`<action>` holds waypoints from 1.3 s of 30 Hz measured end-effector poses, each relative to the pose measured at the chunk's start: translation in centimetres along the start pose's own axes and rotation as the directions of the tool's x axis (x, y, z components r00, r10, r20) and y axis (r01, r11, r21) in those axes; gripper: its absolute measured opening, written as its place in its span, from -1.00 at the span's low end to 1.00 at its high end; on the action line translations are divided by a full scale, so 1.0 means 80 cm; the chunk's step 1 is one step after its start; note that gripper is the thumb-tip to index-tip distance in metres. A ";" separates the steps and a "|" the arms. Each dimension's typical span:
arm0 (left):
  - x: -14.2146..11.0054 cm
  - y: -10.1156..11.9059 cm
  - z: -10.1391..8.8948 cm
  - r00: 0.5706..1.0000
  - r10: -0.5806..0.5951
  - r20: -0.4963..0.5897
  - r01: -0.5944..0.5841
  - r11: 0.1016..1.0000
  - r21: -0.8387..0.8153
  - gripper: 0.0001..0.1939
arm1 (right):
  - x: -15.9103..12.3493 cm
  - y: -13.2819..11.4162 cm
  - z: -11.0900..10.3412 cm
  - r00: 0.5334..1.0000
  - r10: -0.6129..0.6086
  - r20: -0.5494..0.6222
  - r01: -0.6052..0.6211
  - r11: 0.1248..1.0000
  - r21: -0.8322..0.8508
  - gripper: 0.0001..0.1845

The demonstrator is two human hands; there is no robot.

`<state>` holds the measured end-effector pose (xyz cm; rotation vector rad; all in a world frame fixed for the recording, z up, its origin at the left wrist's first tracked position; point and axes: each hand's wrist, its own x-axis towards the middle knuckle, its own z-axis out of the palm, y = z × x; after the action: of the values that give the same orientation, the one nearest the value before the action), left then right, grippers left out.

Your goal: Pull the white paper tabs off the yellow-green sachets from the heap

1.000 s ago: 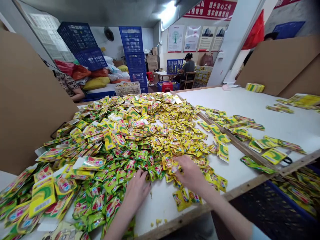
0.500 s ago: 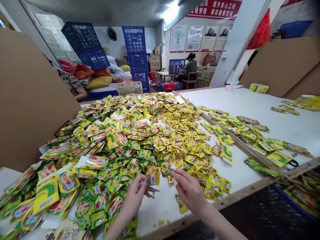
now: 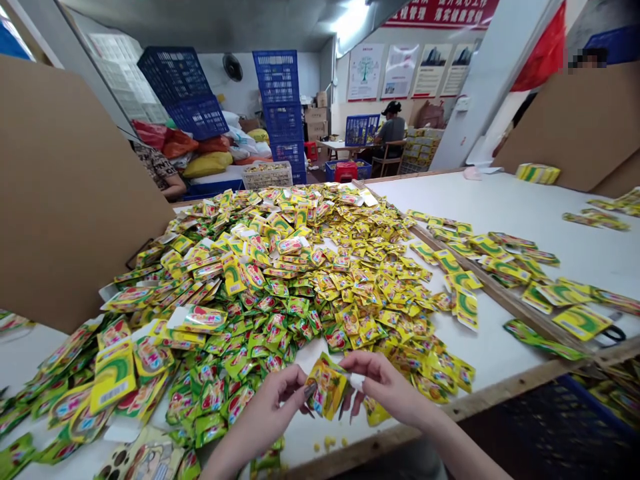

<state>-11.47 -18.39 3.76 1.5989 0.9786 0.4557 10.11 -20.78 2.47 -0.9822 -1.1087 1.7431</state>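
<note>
A small yellow candy sachet (image 3: pixel 330 388) is held upright between my two hands just above the near part of the table. My left hand (image 3: pixel 277 400) pinches its left side with thumb and fingers. At its right edge, my right hand (image 3: pixel 387 388) has bent fingers closed on it, with a white cover on one fingertip. Some green shows along the sachet's left side; whether it is a second sachet behind cannot be made out. Green sachets (image 3: pixel 213 397) lie heaped beside my left hand, and yellow sachets (image 3: pixel 400 320) spread beyond my right.
Small yellow cartons (image 3: pixel 113 377) are piled at left, more flattened ones (image 3: pixel 465 307) lie along a wooden divider (image 3: pixel 490 280). Cardboard panels (image 3: pixel 75 193) flank the white table (image 3: pixel 500 193). A blue crate (image 3: pixel 555 413) stands below the right edge. Crumbs lie near the front edge.
My right hand has moved in against the sachet in my left hand. The green sachet it held apart is no longer separately visible. The view has shifted slightly left.
</note>
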 end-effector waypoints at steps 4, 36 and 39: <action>-0.002 0.002 0.002 1.000 -0.018 -0.009 0.019 0.985 0.172 -0.78 | 0.004 0.001 0.003 0.979 0.172 0.105 -0.171 0.985 -0.020 -0.64; -0.003 0.018 -0.097 0.843 0.335 -0.421 0.088 0.686 0.722 -0.79 | 0.019 0.005 0.019 0.995 0.090 0.050 -0.093 0.995 0.048 -0.51; -0.006 0.030 -0.051 0.882 0.331 -0.334 -0.080 0.805 0.588 -0.86 | 0.035 0.007 0.040 0.987 0.071 0.144 -0.089 0.988 0.123 -0.56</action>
<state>-13.93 -16.22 7.27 2.2187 1.3558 0.7424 6.07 -19.27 2.44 -0.8468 -1.0398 1.9476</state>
